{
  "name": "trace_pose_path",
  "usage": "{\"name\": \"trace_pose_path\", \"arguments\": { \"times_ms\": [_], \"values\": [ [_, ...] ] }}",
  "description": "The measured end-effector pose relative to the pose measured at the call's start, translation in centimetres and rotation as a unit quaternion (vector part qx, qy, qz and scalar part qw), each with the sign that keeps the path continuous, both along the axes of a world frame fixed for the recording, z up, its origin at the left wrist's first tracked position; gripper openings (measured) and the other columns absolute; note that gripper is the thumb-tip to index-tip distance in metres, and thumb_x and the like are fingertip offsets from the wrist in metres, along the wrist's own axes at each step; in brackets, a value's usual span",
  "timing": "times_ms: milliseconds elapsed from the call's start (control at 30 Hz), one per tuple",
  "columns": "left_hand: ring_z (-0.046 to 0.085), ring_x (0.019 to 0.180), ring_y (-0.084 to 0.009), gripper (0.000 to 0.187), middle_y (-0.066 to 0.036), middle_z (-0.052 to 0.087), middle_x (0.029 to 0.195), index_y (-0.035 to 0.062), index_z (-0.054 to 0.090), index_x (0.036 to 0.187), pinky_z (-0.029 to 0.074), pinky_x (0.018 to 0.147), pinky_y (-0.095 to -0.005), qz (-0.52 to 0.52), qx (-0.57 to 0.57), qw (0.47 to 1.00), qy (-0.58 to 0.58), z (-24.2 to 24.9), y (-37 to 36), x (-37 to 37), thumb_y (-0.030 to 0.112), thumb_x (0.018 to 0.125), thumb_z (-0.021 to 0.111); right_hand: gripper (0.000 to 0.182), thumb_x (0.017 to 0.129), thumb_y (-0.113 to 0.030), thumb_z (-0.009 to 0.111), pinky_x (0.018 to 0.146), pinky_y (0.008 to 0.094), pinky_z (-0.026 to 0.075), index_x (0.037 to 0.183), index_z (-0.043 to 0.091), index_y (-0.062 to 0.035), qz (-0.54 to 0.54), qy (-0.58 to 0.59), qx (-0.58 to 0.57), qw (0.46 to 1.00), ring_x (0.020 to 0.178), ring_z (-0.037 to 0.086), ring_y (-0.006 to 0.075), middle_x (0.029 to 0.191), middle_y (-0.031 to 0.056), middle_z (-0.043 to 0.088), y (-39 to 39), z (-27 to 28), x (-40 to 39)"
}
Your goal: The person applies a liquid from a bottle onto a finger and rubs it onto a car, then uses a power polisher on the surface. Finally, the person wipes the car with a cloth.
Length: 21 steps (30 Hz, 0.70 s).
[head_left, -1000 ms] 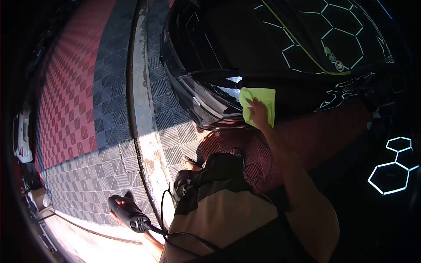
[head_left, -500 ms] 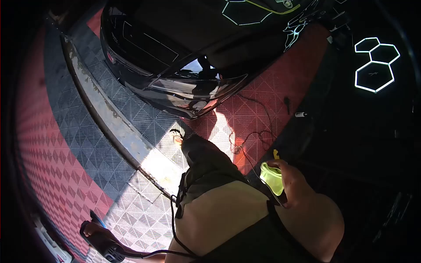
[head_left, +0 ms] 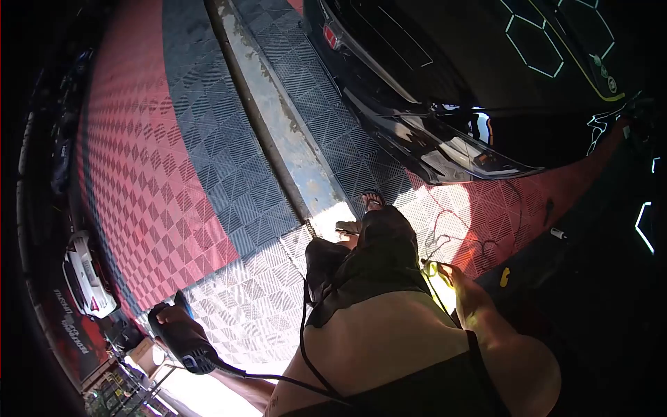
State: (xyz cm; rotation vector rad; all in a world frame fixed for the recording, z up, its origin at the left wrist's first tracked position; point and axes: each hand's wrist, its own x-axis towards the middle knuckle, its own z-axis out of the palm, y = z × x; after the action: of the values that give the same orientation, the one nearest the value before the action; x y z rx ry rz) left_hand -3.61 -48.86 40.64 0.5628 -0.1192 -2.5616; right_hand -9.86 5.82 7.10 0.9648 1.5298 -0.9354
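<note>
At the lower left, my left hand (head_left: 175,318) is wrapped round a black corded power tool (head_left: 192,349), whose cable runs back across my body. A blue part shows beside the tool's front end. My right hand (head_left: 453,278), right of my legs, grips a bright yellow-green cloth (head_left: 440,286) that hangs in sunlight. Above my feet stands a glossy black car (head_left: 445,76), with its lamp and bumper toward me; neither hand touches it.
Red and grey floor tiles (head_left: 201,139) are crossed by a worn metal strip (head_left: 285,125). A thin cord lies below the car. A small white cylinder (head_left: 558,233) and a yellow object (head_left: 505,276) are at the right. A white car (head_left: 89,278) stands far left.
The view has swung left, so the black car appears farther right and the white car shows more fully. Both feet are now visible. Both hands keep their holds.
</note>
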Motion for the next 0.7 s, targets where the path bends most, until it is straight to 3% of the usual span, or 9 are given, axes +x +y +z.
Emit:
{"name": "trace_pose_path", "arguments": {
  "times_ms": [333, 533, 700],
  "values": [
    [0.058, 0.105, -0.0180, 0.054, -0.007, 0.058, 0.112, 0.0027, 0.052, 0.117, 0.049, 0.097, -0.0324, -0.035, 0.005, 0.998, 0.047, -2.3, -20.2, -2.1, 0.035, 0.083, 0.078, 0.034, 0.097, -0.030, 0.052, 0.080, 0.0344, 0.052, 0.116, 0.068, -0.0063, -0.050, 0.063, 0.024, 0.996, 0.093, 0.064, 0.0194, 0.108, 0.0113, 0.068, -17.4, 0.8, -0.1],
    [0.058, 0.105, -0.0182, 0.053, -0.007, 0.058, 0.113, 0.0027, 0.052, 0.117, 0.049, 0.097, -0.0324, -0.070, 0.022, 0.994, 0.084, -3.0, -39.7, -2.0, 0.035, 0.083, 0.077, 0.034, 0.097, -0.031, 0.052, 0.079, 0.0347, 0.052, 0.115, 0.068, -0.0066, -0.112, 0.083, 0.036, 0.990, 0.091, 0.064, 0.0192, 0.108, 0.0108, 0.068, -35.4, 2.5, 4.4],
    [0.057, 0.106, -0.0183, 0.053, -0.007, 0.058, 0.114, 0.0028, 0.052, 0.117, 0.049, 0.097, -0.0324, -0.112, 0.012, 0.988, 0.106, -2.0, -53.0, -4.9, 0.035, 0.084, 0.077, 0.034, 0.097, -0.032, 0.053, 0.078, 0.0350, 0.052, 0.114, 0.069, -0.0068, -0.163, 0.129, -0.033, 0.978, 0.089, 0.064, 0.0190, 0.107, 0.0105, 0.069, -52.4, 2.5, 4.6]
  ]
}}
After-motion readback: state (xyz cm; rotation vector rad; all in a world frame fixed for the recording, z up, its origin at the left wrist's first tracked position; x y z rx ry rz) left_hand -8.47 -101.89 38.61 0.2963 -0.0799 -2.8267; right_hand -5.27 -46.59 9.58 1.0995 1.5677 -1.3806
